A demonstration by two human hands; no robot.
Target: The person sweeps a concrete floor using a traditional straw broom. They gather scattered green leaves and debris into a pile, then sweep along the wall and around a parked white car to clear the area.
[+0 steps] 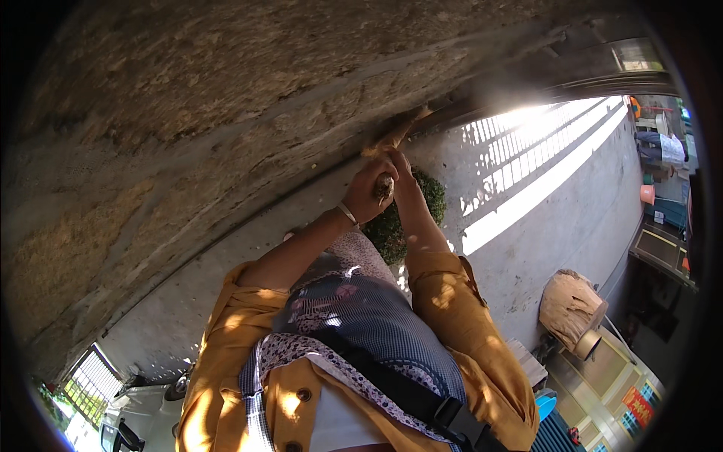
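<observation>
Both hands (384, 181) raised together, gripping a brush handle (385, 185).

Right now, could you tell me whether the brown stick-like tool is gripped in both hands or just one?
Both: the left hand and right hand close together around the brown tool, its tip against the rough wall.

The rough stone wall (188, 113) blocks the hands (380, 184) ahead; open concrete floor (542, 226) lies rightward.

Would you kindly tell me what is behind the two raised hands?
Behind the left hand and right hand on the brush handle shows a round green bush; its middle is covered.
</observation>
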